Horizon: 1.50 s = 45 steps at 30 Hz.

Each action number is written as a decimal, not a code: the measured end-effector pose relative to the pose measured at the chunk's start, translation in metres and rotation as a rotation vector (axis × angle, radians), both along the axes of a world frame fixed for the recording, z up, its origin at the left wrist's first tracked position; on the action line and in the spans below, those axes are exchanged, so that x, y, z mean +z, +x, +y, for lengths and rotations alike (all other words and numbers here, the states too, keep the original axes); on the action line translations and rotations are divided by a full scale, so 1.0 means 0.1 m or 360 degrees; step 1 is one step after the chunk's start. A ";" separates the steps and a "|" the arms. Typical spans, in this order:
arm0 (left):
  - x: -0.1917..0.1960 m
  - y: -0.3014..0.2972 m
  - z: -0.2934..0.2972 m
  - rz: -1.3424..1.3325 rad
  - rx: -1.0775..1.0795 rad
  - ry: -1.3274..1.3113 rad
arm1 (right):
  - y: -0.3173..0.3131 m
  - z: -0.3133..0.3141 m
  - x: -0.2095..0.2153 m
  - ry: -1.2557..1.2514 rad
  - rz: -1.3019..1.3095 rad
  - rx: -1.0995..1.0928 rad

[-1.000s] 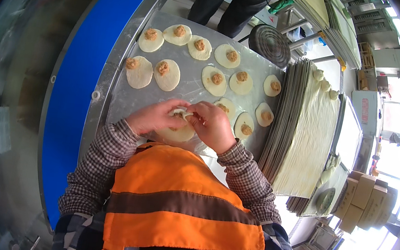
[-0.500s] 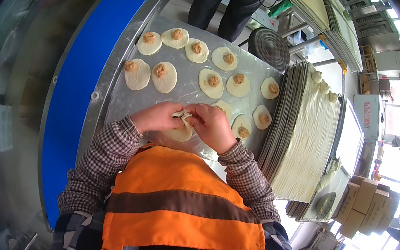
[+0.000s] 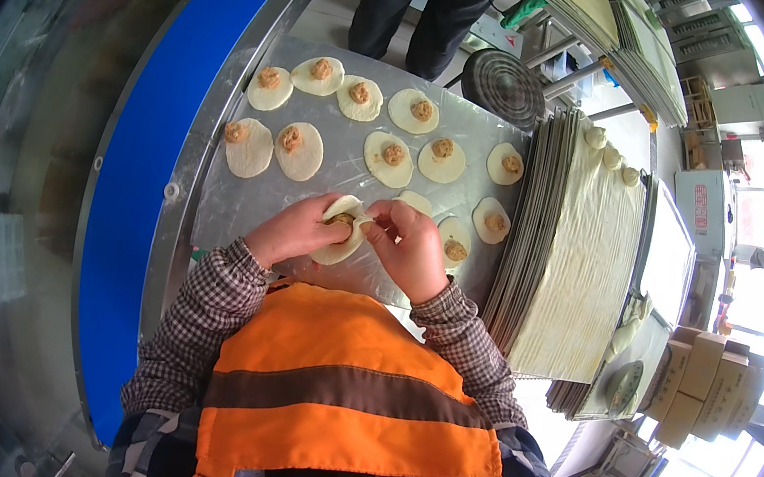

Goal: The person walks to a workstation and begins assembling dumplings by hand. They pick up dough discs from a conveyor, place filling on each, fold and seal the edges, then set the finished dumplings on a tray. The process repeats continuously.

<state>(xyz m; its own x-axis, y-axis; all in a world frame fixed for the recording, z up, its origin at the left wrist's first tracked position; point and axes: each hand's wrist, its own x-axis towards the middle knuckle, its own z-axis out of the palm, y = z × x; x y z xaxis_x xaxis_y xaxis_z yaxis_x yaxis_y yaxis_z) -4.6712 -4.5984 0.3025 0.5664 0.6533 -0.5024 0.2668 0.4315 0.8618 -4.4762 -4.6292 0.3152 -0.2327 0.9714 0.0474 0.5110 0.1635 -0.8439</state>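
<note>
A round dough wrapper (image 3: 334, 255) with brown filling is held between my hands near the front of the metal table (image 3: 243, 207). My left hand (image 3: 292, 233) grips its left side, the thumb reaching in beside the filling. At the right edge, the fingers of my right hand (image 3: 411, 253) pinch the dough. Several flat wrappers, each topped with a lump of filling, lie beyond; one wrapper (image 3: 388, 159) is straight ahead. Another wrapper (image 3: 454, 242) rests just right of my right hand, and one behind that hand is partly covered by it.
A blue strip (image 3: 124, 207) runs along the left side of the table. Stacked trays (image 3: 570, 262) under pale cloth stand at the right, with dough balls (image 3: 613, 157) on top. A round dark stool (image 3: 503, 89) and a person's legs (image 3: 419, 14) are beyond the far edge.
The wrapper in my hands has opened up, showing its filling. My right hand has shifted slightly from the left hand, toward the wrapper's right edge. The whole view has moved a little.
</note>
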 end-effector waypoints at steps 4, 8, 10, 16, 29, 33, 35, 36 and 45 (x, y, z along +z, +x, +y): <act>-0.06 0.02 -0.03 -0.0327 0.0050 0.0259 | 0.01 -0.05 -0.06 -0.0010 0.0100 -0.0100; -0.18 0.03 -0.13 -0.0187 0.0332 -0.0094 | 0.00 -0.08 -0.05 0.0235 -0.0192 -0.0026; -0.23 0.04 -0.14 -0.0249 0.0307 0.0271 | -0.01 -0.07 -0.02 -0.0048 0.0014 -0.0100; -0.34 0.00 0.03 0.0151 -0.0154 0.0149 | -0.08 -0.06 0.04 0.0326 -0.0430 0.0102; -0.52 -0.41 -0.04 -0.0129 -0.0049 0.0200 | -0.51 -0.14 -0.08 -0.0358 0.0006 -0.0001; -0.64 -0.51 0.07 -0.0003 -0.0263 0.0369 | -0.70 -0.09 -0.10 0.0160 -0.0679 0.0224; -0.69 -0.54 0.14 -0.0022 -0.0322 0.0224 | -0.77 -0.08 -0.13 0.0189 -0.0519 0.0148; -0.71 -0.55 0.17 -0.0019 -0.0363 0.0250 | -0.78 -0.08 -0.15 -0.0126 -0.0414 -0.0032; -0.72 -0.67 0.11 -0.0583 0.0235 0.0020 | -0.86 0.01 -0.26 -0.0445 -0.0011 -0.0368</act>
<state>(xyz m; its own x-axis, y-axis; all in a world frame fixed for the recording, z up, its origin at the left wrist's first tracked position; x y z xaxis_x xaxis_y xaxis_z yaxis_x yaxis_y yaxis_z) -4.7385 -4.5874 0.2309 0.6065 0.7458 -0.2757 -0.1237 0.4310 0.8938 -4.5623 -4.6282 0.2889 -0.0049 0.9735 -0.2286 0.5135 -0.1937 -0.8359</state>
